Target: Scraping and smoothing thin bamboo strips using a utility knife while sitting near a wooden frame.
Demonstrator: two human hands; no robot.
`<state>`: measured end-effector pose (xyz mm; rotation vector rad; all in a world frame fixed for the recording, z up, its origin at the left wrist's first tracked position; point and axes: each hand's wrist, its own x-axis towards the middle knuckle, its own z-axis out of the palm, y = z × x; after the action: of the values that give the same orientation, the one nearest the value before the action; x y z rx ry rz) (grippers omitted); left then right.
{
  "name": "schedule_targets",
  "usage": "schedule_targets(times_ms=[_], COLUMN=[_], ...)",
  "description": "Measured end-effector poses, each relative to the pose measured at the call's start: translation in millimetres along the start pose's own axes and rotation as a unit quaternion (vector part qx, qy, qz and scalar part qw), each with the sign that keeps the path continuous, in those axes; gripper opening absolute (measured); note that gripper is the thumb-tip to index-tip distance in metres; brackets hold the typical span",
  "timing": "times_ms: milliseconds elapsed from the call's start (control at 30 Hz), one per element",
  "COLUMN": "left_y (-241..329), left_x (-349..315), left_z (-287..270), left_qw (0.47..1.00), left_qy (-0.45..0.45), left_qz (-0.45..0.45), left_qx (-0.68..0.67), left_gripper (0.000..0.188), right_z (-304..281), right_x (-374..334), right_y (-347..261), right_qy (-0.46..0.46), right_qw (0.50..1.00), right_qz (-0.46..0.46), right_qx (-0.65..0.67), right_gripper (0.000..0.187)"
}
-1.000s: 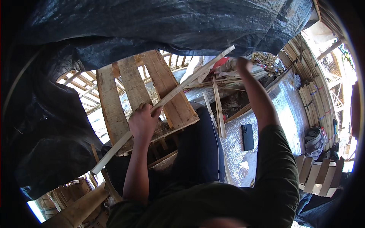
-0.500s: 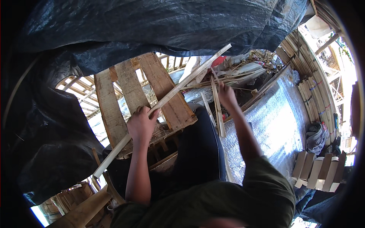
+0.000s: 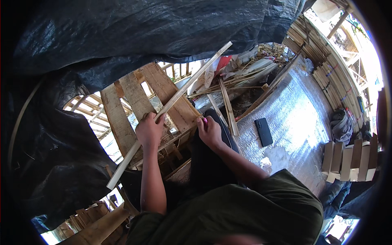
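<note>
The long pale bamboo strip (image 3: 171, 110) I'm working slants across the wooden pallet (image 3: 134, 106), from its lower-left edge up past its top right corner. My left hand (image 3: 149, 130) is wrapped tight around the strip at mid-length. My right hand (image 3: 210, 131) is curled at the pallet's right edge; whether it grips anything I cannot tell. A black phone (image 3: 263, 131) lies on the silver mat (image 3: 294, 122), well apart.

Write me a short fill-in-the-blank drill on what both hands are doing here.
The left hand grips a long, pale wooden ____.
The right hand pinches a small ____ coloured thing, too small to identify.
Right of the right hand, a dark ____ lies flat on the silvery sheet.
Missing words: strip; pink; phone
</note>
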<state>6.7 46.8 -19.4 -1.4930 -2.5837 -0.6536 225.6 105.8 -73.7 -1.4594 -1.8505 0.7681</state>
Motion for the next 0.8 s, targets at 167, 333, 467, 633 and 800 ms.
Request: schedule_targets(times_ms=[167, 333, 467, 633, 800], left_y=[-2.3, -0.4, -1.2, -3.0, 1.2], left_x=[-1.6, -2.2, -3.7, -3.3, -3.0], left_z=[1.3, -0.1, -0.7, -2.4, -5.9], left_qw=[0.999, 0.999, 0.999, 1.000, 1.000], left_qy=[0.027, 0.025, 0.029, -0.008, -0.014], left_qz=[0.024, 0.019, 0.022, 0.001, 0.005], left_qx=[-0.006, -0.005, -0.002, -0.015, -0.009], left_gripper=[0.038, 0.035, 0.033, 0.038, 0.038], right_z=[2.9, 1.7, -3.3, -2.5, -1.5], right_x=[1.7, 0.8, -0.2, -1.2, -0.1], right_y=[4.7, 5.3, 1.4, 5.2, 10.0], right_qy=[0.013, 0.019, 0.010, 0.008, 0.005], right_qw=[1.000, 1.000, 1.000, 1.000, 1.000], right_qz=[-0.008, -0.013, -0.008, -0.012, -0.009], right_qx=[0.005, -0.007, -0.004, -0.003, -0.010], right_gripper=[0.046, 0.047, 0.047, 0.050, 0.053])
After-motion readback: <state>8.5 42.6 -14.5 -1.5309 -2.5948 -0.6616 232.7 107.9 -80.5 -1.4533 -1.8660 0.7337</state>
